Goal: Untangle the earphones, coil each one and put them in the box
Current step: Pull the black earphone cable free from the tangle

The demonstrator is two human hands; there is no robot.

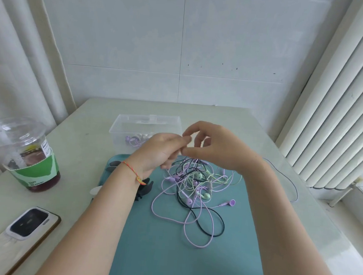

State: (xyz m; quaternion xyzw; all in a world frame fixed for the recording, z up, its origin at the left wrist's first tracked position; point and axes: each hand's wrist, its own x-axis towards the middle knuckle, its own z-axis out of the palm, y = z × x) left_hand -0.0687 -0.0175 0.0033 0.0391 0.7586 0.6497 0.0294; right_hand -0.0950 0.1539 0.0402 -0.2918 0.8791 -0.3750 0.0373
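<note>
Cords (191, 187) of several earphones, lilac, pale green and black, lie knotted together on the teal mat (152, 252) in the middle of the table (92, 119), and we have lifted the far end of the bundle just above it. Our left hand (158, 150) has its fingers curled round a few strands, while our right hand (214, 145) pinches the same gathered strands between thumb and forefinger, its other fingers arched loosely above. The clear box (117, 127) sits just beyond the mat, on the far side, with what looks like a coiled lilac set already inside, so we judge the job is partly done and the step in hand is freeing the next set from the knot. To do this well we should settle on one colour and follow it from an earbud or plug (the lilac earbud (232, 202) lying loose on the right of the pile looks like a good end to start from), feeding that end back through the loops instead of pulling hard, since a tug would likely tighten the tangle. Keeping the pile low over the mat should let slack loops fall open. A cup with a dark drink (34, 164) stands at the left edge and a phone (30, 221) lies nearer on the left; we should keep swinging cords away from the cup.
</note>
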